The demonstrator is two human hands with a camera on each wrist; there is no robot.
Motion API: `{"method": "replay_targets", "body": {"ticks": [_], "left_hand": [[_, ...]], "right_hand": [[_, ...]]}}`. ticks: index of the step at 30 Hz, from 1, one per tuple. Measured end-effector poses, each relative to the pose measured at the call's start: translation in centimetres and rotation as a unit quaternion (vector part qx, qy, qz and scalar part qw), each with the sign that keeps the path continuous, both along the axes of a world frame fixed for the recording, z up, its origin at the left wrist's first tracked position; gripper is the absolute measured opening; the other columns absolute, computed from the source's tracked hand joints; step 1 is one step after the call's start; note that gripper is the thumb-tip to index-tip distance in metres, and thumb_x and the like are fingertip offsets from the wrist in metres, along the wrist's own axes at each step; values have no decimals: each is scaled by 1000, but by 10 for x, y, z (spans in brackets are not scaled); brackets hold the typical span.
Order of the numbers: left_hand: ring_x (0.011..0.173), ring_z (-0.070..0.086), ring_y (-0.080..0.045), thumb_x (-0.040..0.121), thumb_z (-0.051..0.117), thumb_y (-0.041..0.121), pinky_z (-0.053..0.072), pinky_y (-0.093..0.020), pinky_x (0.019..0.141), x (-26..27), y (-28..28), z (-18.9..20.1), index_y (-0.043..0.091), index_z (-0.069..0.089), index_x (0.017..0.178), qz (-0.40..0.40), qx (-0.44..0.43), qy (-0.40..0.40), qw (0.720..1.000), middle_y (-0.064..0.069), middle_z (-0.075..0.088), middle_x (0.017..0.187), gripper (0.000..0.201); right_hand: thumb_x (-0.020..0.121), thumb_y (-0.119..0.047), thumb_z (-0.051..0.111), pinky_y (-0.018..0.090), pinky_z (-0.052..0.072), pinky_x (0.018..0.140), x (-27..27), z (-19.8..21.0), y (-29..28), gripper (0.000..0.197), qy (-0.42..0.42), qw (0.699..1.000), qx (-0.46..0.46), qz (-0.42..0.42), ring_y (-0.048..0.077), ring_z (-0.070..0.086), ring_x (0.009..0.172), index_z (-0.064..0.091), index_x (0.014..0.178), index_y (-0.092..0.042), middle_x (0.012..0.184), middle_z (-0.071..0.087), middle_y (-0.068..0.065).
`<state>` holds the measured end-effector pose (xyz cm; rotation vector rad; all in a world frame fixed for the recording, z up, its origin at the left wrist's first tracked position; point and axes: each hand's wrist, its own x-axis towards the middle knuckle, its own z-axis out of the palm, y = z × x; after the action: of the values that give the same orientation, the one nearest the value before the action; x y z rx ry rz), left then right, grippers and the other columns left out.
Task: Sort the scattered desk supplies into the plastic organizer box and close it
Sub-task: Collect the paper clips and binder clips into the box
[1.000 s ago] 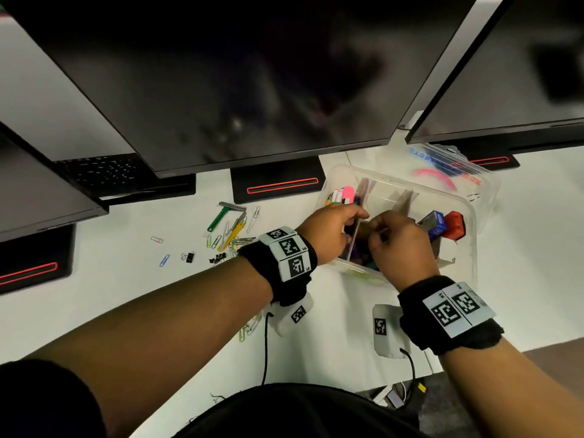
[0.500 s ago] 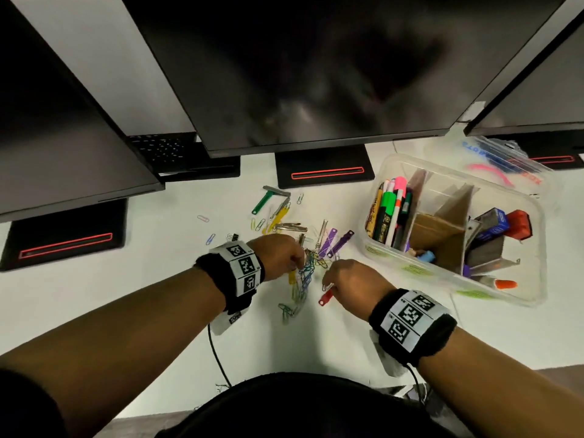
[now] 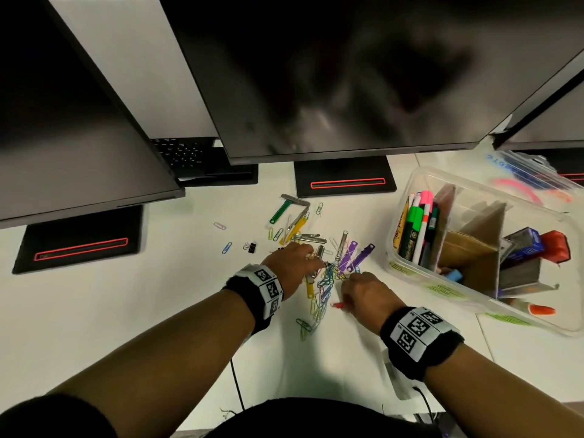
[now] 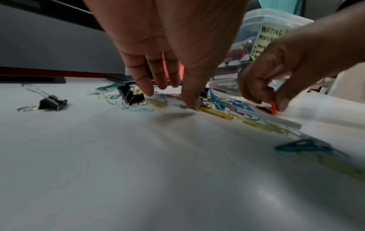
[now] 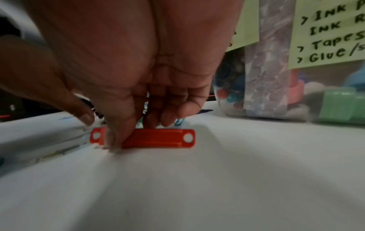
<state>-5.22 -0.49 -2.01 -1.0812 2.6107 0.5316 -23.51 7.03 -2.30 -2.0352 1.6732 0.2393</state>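
Observation:
A pile of coloured paper clips and plastic fastener strips lies on the white desk between my hands. My right hand pinches a red fastener strip on its edge, thumb in front and fingers behind; the red fastener strip still touches the desk. My left hand reaches down with straight, spread fingers, and its thumb tip presses a yellow strip. The clear plastic organizer box stands open to the right, with markers and cardboard dividers inside.
The box lid lies behind the box. Black binder clips, a green strip and purple strips lie around the pile. Dark monitors overhang the back of the desk on black bases.
Both hands left the box and moved left to the clip pile. My right hand has taken hold of the red strip; over the last half second the hands barely shifted.

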Motion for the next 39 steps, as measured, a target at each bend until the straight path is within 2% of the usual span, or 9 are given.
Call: {"method": "replay_targets", "body": {"ticks": [4, 6, 8, 10, 16, 21, 28, 33, 39], "left_hand": [[117, 46, -26, 93, 49, 13, 44, -38, 93, -4, -1, -5, 20, 48, 130, -5, -15, -12, 1000, -8, 49, 126, 37], [110, 51, -27, 94, 49, 18, 43, -37, 90, -2, -1, -6, 19, 49, 127, -8, -14, -20, 1000, -8, 52, 119, 32], [107, 54, -27, 95, 47, 21, 43, -36, 87, 3, -1, -8, 18, 49, 124, -10, -10, -29, 999, -8, 53, 117, 29], [107, 53, -28, 96, 46, 22, 42, -35, 86, 9, 0, -9, 16, 51, 121, -5, -5, -33, 999, -9, 54, 119, 27], [105, 54, -29, 94, 48, 28, 43, -32, 79, 20, 1, -7, 18, 57, 112, 58, 11, -2, 998, -10, 53, 114, 22], [108, 54, -24, 95, 48, 29, 45, -34, 89, 27, -1, 6, 20, 59, 113, 165, 63, 54, 983, -7, 58, 114, 23], [115, 57, -17, 97, 44, 27, 42, -24, 97, 45, -1, 23, 22, 61, 121, 240, 58, 137, 959, 0, 63, 125, 30], [110, 57, -18, 96, 49, 32, 40, -20, 88, 53, 2, 32, 26, 66, 118, 255, 22, 162, 953, -3, 64, 114, 29], [109, 55, -20, 96, 49, 19, 33, -16, 87, 48, -3, 31, 10, 67, 107, 281, 17, 213, 936, -7, 62, 115, 24]], "right_hand": [[88, -9, 56, 32, 42, 75, -1, -4, -13, 10, -84, 977, -137, -138, 30, 56, 85, 63, 88, -1, 95, 62, 19], [86, 1, 53, 35, 44, 92, -1, -8, -21, 18, -40, 975, -150, -156, 37, 55, 110, 61, 102, 1, 118, 56, 24], [91, 0, 44, 37, 26, 114, 0, -13, -25, 37, 21, 986, -86, -142, 35, 29, 138, 47, 128, 0, 148, 30, 22], [93, -1, 37, 39, 17, 117, 1, -16, -29, 47, 45, 988, -43, -140, 33, 19, 143, 33, 139, -1, 153, 22, 18], [86, -3, 50, 42, 48, 86, 7, -21, -16, 24, 9, 992, -89, -91, 35, 51, 110, 58, 109, -3, 114, 58, 16], [87, -8, 53, 38, 45, 77, 19, -13, -6, 11, -77, 992, -72, -65, 33, 56, 94, 61, 92, -3, 97, 62, 17], [89, -1, 50, 20, 35, 56, 13, 10, -18, 12, -180, 948, -115, -237, 20, 50, 66, 50, 81, -10, 76, 55, 4], [87, 3, 42, 30, 48, 68, 14, 3, -27, 25, -151, 956, -91, -235, 32, 62, 82, 54, 107, -6, 93, 65, 15], [83, -32, 64, 34, 44, 91, 31, -7, -35, 41, -67, 976, -67, -197, 32, 51, 109, 57, 115, -7, 115, 55, 12]]}}
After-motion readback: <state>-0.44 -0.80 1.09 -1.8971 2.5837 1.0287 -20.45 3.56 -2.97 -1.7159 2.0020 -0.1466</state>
